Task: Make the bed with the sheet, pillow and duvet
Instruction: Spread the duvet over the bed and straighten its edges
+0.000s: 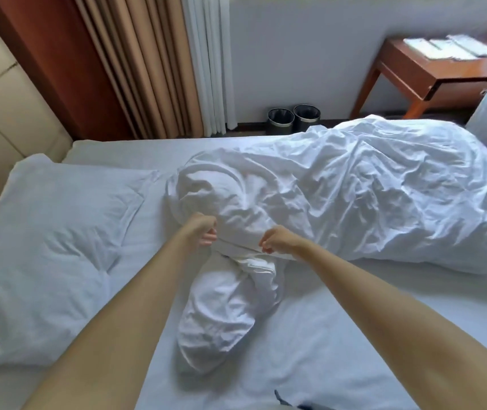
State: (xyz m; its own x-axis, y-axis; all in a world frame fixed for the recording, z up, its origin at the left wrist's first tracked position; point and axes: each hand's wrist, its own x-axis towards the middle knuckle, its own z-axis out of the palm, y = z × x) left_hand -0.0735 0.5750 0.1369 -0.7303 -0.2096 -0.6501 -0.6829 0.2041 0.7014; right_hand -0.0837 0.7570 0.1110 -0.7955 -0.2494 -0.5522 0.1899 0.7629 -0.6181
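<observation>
Roughly halfway, I judge: the sheet (325,335) lies flat beneath both hands, and the pillow (44,247) sits left of the left hand (202,232). It and the right hand (277,239) each clutch the crumpled duvet (339,196), which bunches beyond them and is yet to be spread.

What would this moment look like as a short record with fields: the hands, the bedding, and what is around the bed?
left hand: grips a bunched fold of the duvet
right hand: grips the same fold, close beside the left
duvet: white, crumpled in a heap across the bed, not yet spread
pillow: lies at the head end, left of the duvet
sheet: covers the mattress, mostly smooth
bins: two dark ones on the floor by the wall
wooden table: far right, with papers on top
curtains: tan and white, beyond the bed
</observation>
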